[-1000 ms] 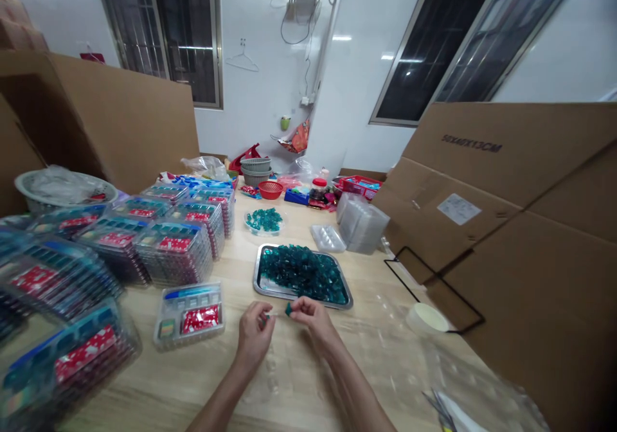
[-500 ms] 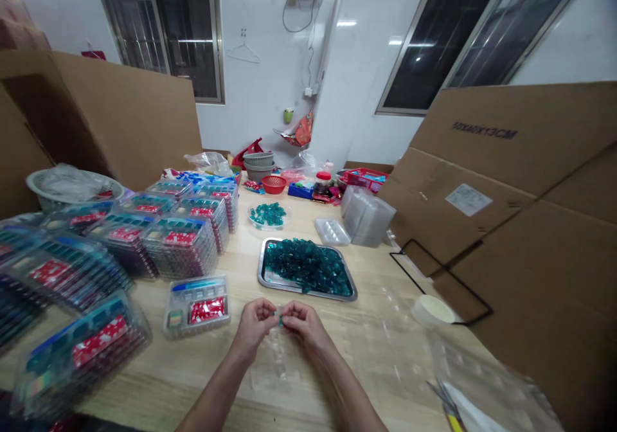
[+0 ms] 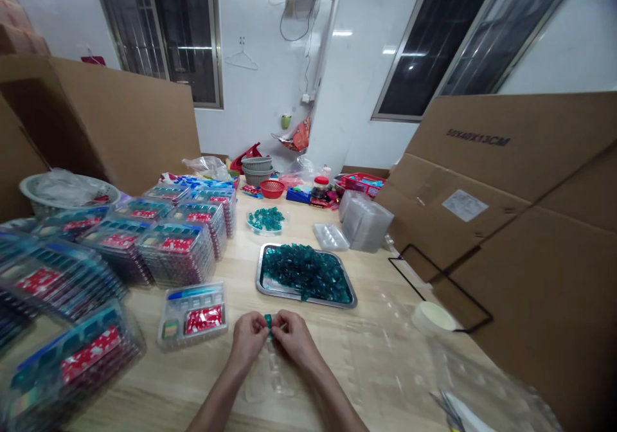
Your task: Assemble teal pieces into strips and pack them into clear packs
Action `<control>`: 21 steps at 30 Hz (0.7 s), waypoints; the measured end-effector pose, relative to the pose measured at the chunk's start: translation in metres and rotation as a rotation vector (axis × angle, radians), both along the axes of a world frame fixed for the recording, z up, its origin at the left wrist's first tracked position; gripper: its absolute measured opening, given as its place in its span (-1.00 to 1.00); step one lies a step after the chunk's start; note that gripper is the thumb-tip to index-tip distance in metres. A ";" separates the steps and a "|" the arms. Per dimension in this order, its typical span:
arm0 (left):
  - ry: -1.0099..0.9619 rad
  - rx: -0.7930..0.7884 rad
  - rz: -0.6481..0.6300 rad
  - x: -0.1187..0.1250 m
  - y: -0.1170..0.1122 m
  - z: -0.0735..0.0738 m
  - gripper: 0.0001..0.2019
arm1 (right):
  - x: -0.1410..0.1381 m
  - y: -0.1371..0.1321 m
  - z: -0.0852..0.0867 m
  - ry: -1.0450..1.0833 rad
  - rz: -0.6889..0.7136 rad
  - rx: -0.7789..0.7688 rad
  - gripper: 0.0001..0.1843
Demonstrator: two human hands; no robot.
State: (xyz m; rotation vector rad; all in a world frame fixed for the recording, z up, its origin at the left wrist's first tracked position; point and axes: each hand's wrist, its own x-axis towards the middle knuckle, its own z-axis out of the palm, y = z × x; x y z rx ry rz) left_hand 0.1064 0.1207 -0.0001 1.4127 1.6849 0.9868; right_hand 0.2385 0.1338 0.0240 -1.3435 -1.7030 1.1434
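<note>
My left hand [image 3: 249, 340] and my right hand [image 3: 292, 337] meet over the wooden table, fingers pinched together on a small teal piece [image 3: 268, 321] held between them. Under the hands lies a clear plastic tray [image 3: 270, 375], hard to make out. Just beyond the hands sits a metal tray [image 3: 264, 285] heaped with teal pieces [image 3: 304, 271]. To the left of my left hand lies a single clear packed box [image 3: 192, 315] with a red label.
Stacks of packed clear boxes [image 3: 176, 250] fill the table's left side. A small dish of teal pieces [image 3: 267, 220] and a stack of empty clear trays [image 3: 364, 224] lie behind the metal tray. Cardboard sheets [image 3: 520, 226] lean on the right, a tape roll [image 3: 432, 319] before them.
My hands, apart a second ago with the teal piece in the right one, have come together and now both pinch the piece. The camera has shifted a little.
</note>
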 end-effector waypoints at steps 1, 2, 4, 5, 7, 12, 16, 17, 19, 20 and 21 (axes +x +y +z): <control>-0.016 -0.003 -0.003 0.000 0.000 -0.001 -0.91 | 0.000 0.000 -0.002 0.009 0.006 -0.004 -0.91; -0.031 -0.003 -0.006 0.000 0.000 -0.001 -0.89 | 0.000 0.001 -0.005 0.028 0.013 -0.007 -0.89; -0.058 0.002 -0.012 0.001 -0.002 -0.001 -0.86 | 0.001 0.001 -0.010 0.085 0.028 -0.009 -0.86; -0.070 0.006 -0.013 0.002 -0.002 0.000 -0.85 | 0.001 0.001 -0.012 0.114 0.036 -0.012 -0.84; -0.089 0.011 -0.015 0.003 -0.004 0.002 -0.82 | 0.002 0.001 -0.014 0.153 0.051 -0.031 -0.82; -0.135 0.010 0.005 0.004 -0.004 0.002 -0.75 | 0.002 0.001 -0.012 0.150 0.065 -0.061 -0.81; -0.175 0.015 0.005 0.004 -0.004 0.002 -0.71 | 0.002 -0.001 -0.014 0.190 0.079 -0.111 -0.78; -0.180 0.014 0.000 0.003 -0.004 0.002 -0.71 | 0.002 -0.001 -0.015 0.192 0.080 -0.111 -0.77; -0.187 0.007 -0.009 0.003 -0.003 0.002 -0.71 | 0.001 -0.001 -0.014 0.183 0.080 -0.097 -0.77; -0.187 0.003 -0.009 0.004 -0.002 0.003 -0.71 | 0.000 0.000 -0.014 0.178 0.077 -0.088 -0.78; -0.184 0.000 -0.002 0.004 -0.001 0.003 -0.71 | -0.001 0.002 -0.013 0.173 0.069 -0.076 -0.79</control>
